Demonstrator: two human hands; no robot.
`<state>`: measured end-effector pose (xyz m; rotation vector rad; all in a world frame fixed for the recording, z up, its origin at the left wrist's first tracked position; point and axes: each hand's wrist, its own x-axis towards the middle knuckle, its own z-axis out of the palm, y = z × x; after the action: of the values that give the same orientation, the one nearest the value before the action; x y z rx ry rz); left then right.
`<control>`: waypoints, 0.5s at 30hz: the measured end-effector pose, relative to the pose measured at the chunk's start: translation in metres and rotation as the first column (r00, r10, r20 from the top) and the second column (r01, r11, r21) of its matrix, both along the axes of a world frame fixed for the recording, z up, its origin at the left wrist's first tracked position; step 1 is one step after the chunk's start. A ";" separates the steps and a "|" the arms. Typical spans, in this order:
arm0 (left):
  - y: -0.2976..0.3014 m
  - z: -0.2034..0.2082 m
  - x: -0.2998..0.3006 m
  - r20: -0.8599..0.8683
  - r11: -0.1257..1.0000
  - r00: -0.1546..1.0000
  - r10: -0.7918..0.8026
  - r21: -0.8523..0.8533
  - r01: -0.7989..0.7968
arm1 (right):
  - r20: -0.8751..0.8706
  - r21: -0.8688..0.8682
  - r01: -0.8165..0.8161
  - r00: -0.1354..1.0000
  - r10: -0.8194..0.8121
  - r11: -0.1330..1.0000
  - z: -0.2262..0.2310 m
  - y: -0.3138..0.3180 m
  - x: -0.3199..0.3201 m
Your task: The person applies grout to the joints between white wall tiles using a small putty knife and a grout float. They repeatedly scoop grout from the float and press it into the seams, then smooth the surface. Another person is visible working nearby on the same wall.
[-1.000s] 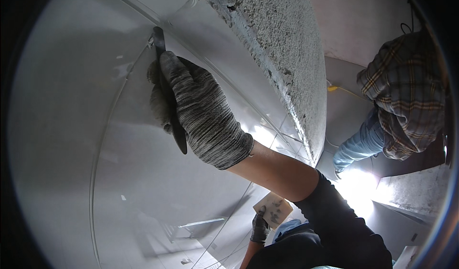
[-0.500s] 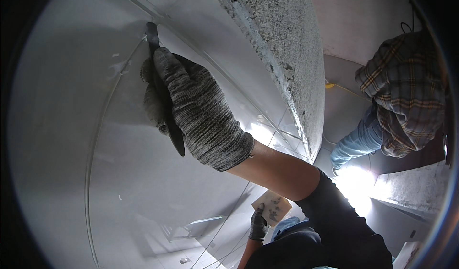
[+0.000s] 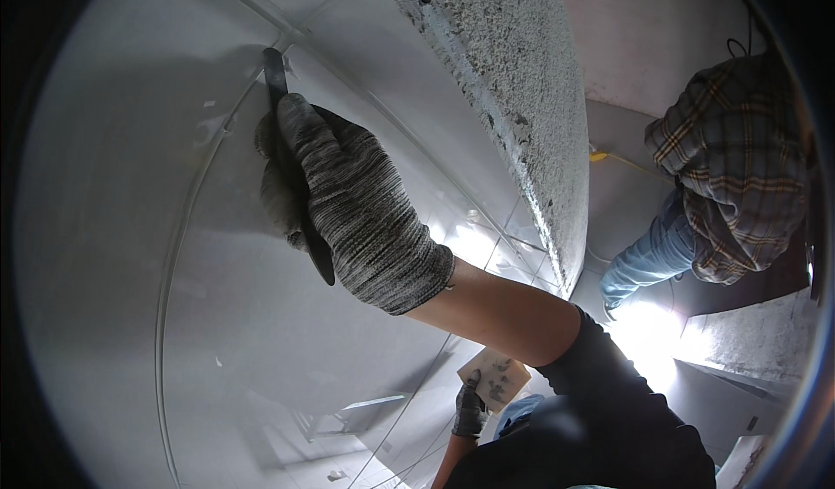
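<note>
My right hand (image 3: 348, 202), in a grey knitted glove, is wrapped round a dark narrow tool (image 3: 276, 76) with rounded ends. The tool's upper tip rests at a joint (image 3: 193, 172) between pale glossy tiles (image 3: 261, 315), just below where several joints cross. Its other end pokes out under my palm. Lower down, my gloved left hand (image 3: 470, 409) grips a pale square block (image 3: 496, 379) with dark smudges on its face. My fingertips are partly hidden behind the tool and the block.
A rough grey concrete edge (image 3: 513, 80) runs down to the right of the tiles. Further right, a person in a plaid shirt (image 3: 739, 167) and jeans is near a yellow cord (image 3: 622, 160). A bright light (image 3: 644, 341) glares at lower right.
My right hand and the tool have slid slightly down the joint, away from the crossing. My left hand and the block look nearly unmoved.
</note>
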<state>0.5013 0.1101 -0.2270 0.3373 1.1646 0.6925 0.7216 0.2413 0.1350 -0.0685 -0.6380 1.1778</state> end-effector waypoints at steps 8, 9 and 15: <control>0.002 -0.001 -0.002 0.016 1.000 1.000 -0.010 0.028 0.010 | -0.016 -0.002 -0.011 1.000 0.011 1.000 -0.004 0.001 -0.004; 0.002 0.000 -0.001 -0.005 1.000 1.000 -0.013 0.027 0.013 | -0.028 -0.041 -0.002 1.000 0.001 0.999 -0.004 0.000 -0.003; 0.005 -0.004 -0.002 -0.024 1.000 1.000 -0.007 0.022 0.007 | 0.013 -0.083 0.033 0.999 -0.032 0.996 -0.005 -0.003 -0.001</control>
<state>0.4996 0.1152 -0.2307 0.3691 1.1791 0.6972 0.7202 0.2383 0.1296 -0.1558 -0.5955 1.1735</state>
